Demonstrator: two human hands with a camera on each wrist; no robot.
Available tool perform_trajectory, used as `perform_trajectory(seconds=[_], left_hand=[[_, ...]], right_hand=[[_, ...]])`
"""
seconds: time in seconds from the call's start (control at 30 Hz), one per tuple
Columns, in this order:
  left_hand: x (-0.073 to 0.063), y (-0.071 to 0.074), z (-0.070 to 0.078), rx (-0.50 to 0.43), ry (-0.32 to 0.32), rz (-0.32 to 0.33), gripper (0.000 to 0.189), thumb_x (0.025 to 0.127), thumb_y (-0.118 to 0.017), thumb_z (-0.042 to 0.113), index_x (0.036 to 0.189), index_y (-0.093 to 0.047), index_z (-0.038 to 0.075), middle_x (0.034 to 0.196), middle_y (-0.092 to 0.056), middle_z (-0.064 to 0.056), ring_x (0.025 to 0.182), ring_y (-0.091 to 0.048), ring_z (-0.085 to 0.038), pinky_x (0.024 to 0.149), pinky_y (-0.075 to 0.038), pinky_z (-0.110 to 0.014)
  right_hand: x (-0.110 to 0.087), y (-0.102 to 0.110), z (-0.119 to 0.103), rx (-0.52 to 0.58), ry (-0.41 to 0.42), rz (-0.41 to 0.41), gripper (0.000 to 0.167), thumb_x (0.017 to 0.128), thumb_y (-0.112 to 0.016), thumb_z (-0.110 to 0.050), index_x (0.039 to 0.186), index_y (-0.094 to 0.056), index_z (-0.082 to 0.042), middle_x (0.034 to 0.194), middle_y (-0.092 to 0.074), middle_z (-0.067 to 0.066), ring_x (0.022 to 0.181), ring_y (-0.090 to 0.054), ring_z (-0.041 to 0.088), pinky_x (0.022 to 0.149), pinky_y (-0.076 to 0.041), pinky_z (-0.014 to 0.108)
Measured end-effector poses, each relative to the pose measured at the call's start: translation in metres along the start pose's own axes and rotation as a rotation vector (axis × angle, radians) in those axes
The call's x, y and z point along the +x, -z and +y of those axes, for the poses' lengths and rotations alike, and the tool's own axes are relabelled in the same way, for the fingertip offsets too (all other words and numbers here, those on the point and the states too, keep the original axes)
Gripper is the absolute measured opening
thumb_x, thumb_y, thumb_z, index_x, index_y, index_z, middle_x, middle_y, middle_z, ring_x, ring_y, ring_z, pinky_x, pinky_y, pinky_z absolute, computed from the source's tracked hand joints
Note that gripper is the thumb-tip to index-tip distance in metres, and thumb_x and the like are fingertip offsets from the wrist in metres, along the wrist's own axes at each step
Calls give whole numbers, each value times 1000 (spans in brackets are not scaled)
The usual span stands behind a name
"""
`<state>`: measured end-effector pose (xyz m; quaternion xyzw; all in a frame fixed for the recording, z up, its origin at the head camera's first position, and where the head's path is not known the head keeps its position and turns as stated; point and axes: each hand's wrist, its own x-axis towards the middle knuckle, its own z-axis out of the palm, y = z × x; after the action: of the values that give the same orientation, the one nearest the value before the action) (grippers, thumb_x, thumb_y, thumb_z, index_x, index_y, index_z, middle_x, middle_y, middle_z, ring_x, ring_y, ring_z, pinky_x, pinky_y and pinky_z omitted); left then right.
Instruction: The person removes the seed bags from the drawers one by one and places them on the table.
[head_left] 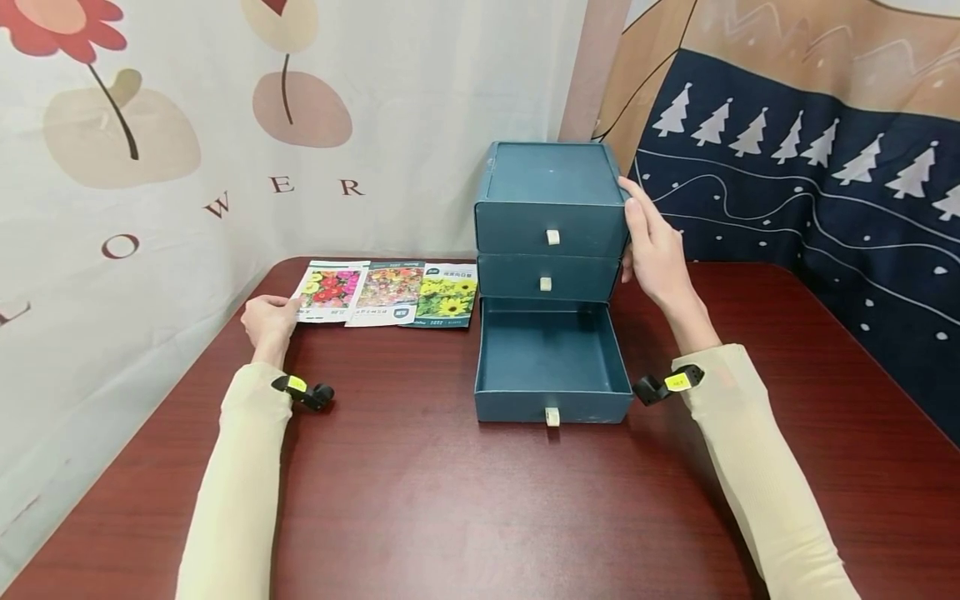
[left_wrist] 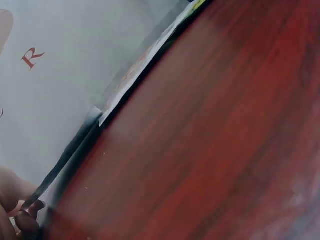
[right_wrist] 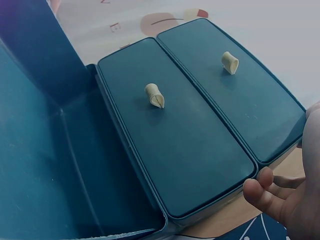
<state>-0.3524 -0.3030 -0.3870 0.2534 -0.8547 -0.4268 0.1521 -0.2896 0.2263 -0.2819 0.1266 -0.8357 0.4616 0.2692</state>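
Note:
My left hand [head_left: 270,325] pinches the near-left edge of a seed packet [head_left: 332,287] with red, pink and yellow flowers. Its edge [left_wrist: 65,154] is lifted between thumb and finger in the left wrist view. Beside it, partly overlapping, lie a mixed-flower packet [head_left: 388,292] and a yellow-flower packet [head_left: 448,293]. A blue three-drawer box [head_left: 553,173] stands right of the packets. Its bottom drawer [head_left: 551,350] is pulled out and bare inside; the upper two are closed. My right hand [head_left: 660,254] rests against the box's right side, fingers extended, also seen in the right wrist view.
The reddish-brown wooden table [head_left: 420,500] carries everything. Behind it hangs a pale cloth [head_left: 420,100] printed with flowers and letters. A dark cloth with white trees [head_left: 810,200] hangs at the right. Small cream pull tabs [right_wrist: 155,96] stick out from the drawer fronts.

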Motion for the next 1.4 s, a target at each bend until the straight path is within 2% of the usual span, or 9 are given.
perform_trajectory(seconds=[0.1, 0.23, 0.33, 0.4, 0.6, 0.8, 0.97, 1.27, 1.4], left_hand=[[-1, 1, 0, 20, -4, 4, 45, 95, -64, 32, 122, -68, -4, 131, -61, -28, 126, -53, -42, 105, -41, -51], [-3, 2, 0, 26, -18, 15, 46, 96, -61, 34, 121, -69, -4, 130, -61, -28, 123, -55, -44, 103, -42, -53], [-3, 2, 0, 30, -22, 21, 48, 97, -55, 35, 122, -68, -5, 130, -61, -28, 124, -55, -44, 103, -42, -54], [-2, 1, -1, 37, -16, 22, 49, 98, -51, 34, 124, -68, -4, 131, -60, -29, 125, -54, -45, 103, -42, -54], [-2, 0, 2, 89, 2, 12, 47, 98, -47, 31, 123, -69, -2, 133, -58, -29, 124, -53, -49, 103, -42, -57], [-6, 0, 5, 167, -30, -6, 44, 97, -51, 32, 117, -67, -3, 132, -52, -34, 122, -51, -53, 101, -41, -62], [-9, 0, 6, 225, -56, -14, 43, 97, -51, 32, 116, -66, -4, 131, -49, -35, 121, -50, -54, 99, -41, -64], [-13, 2, 7, 221, -63, -1, 45, 98, -48, 34, 114, -64, -5, 133, -45, -36, 121, -49, -56, 99, -40, -65], [-16, 1, 11, 215, -62, 23, 51, 99, -44, 36, 121, -57, -9, 136, -39, -37, 121, -47, -56, 99, -39, -65]], right_hand=[[0, 0, -1, 1, -1, -2, 50, 109, -34, -49, 154, -43, -30, 63, -52, 18, 49, -53, 36, 46, -47, 26], [0, 0, -2, 3, -4, -1, 49, 109, -34, -47, 154, -43, -30, 65, -53, 23, 45, -51, 25, 46, -47, 26], [0, 0, -2, 2, -6, -1, 49, 109, -34, -48, 154, -43, -30, 65, -52, 21, 43, -50, 19, 46, -47, 26], [0, 0, -2, 2, -6, -1, 50, 109, -34, -49, 154, -42, -30, 64, -52, 19, 43, -50, 19, 46, -47, 26], [-1, 0, -1, 4, -10, -8, 52, 108, -33, -51, 155, -41, -30, 68, -52, 25, 45, -50, 20, 46, -47, 26], [-1, 1, -1, 3, -11, -11, 51, 108, -33, -51, 155, -41, -31, 69, -52, 27, 45, -50, 21, 46, -47, 26], [-1, 1, -1, 2, -8, -10, 52, 108, -33, -51, 155, -41, -30, 67, -52, 22, 44, -50, 21, 46, -47, 26], [-1, 1, -1, -4, -7, -10, 51, 108, -33, -51, 155, -41, -31, 64, -52, 16, 44, -50, 20, 47, -47, 26], [-1, 1, -1, -1, -4, -9, 51, 108, -33, -51, 155, -41, -31, 63, -52, 16, 44, -50, 20, 46, -47, 26]])
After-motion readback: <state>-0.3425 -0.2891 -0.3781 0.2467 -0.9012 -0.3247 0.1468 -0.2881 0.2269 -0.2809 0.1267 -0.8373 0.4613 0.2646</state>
